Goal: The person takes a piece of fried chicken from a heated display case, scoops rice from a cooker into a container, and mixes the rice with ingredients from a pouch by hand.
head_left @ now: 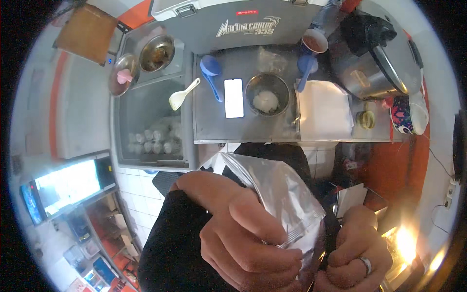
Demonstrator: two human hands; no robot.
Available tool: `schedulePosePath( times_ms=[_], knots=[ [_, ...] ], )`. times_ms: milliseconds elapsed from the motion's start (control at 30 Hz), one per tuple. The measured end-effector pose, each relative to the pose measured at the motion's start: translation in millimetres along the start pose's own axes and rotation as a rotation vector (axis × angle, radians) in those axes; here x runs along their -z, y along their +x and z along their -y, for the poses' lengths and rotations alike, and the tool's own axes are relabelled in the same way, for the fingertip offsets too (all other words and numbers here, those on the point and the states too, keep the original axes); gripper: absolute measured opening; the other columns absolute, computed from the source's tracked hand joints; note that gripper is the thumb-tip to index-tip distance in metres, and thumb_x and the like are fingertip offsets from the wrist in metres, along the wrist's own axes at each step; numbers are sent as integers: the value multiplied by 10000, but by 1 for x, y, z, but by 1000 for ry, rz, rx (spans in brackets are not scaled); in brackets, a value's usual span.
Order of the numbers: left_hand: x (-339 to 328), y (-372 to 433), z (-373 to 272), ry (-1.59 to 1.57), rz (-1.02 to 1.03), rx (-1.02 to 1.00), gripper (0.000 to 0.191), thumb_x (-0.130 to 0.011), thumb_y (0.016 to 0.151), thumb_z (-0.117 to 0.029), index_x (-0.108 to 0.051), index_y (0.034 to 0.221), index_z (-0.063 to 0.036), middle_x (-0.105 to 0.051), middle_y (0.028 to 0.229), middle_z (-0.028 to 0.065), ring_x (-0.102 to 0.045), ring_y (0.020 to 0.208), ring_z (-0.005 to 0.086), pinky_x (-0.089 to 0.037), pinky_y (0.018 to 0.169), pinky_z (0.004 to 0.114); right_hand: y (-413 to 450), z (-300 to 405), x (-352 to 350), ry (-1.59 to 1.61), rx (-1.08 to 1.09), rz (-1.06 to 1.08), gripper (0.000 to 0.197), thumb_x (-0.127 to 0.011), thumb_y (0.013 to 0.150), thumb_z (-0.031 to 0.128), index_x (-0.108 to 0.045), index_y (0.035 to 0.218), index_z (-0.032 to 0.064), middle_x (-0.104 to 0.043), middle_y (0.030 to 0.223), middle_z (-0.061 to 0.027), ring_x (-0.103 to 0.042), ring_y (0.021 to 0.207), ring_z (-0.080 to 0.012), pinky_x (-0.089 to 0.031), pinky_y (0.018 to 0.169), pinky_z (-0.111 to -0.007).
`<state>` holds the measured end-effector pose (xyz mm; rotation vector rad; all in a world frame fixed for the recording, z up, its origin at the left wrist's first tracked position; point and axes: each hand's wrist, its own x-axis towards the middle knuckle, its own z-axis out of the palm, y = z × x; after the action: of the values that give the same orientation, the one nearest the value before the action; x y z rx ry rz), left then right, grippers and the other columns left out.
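A silver foil pouch (288, 186) is held up close in front of my body. My left hand (248, 237) grips it, with thumb and curled fingers pressed over its lower part. The pouch's ribbed seal shows at its upper left. My right hand (359, 252), wearing a ring, has its fingers curled at the pouch's lower right edge; the exact grip is partly hidden. Beyond my hands, on the grey counter (211, 127), stands a steel bowl (268, 95) with a white mass in it. A phone with a bright white screen (234, 98) lies beside the bowl.
Blue ladles (211, 65) and a cream rice paddle (184, 95) lie left. A paper stack (324, 111), a cup (314, 41) and a large steel pot (361, 73) are right. Behind stands a cooler box (251, 27); a glass-topped freezer (151, 120) adjoins the counter.
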<state>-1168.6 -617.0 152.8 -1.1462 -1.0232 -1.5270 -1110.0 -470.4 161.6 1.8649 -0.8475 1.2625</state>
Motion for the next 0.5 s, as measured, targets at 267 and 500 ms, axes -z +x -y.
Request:
schedulePosePath(
  times_ms=[267, 500],
  knots=[
    [3, -4, -12, 13, -7, 52, 185, -606, 798, -85, -668, 654, -183, -626, 666, -56, -587, 630, 80, -348, 665, 286, 33, -17, 26, 96, -828, -77, 199, -662, 780, 225, -579, 818, 48, -612, 753, -56, -577, 650, -155, -460, 591, -306],
    [8, -6, -10, -88, 172, 90, 115, -630, 805, -88, -686, 714, -129, -634, 707, -29, -599, 643, 134, -387, 639, 317, 44, -4, 37, 3, -1059, 72, 419, -712, 761, 380, -570, 977, 50, -620, 843, -79, -608, 800, -246, -500, 819, -392]
  ],
)
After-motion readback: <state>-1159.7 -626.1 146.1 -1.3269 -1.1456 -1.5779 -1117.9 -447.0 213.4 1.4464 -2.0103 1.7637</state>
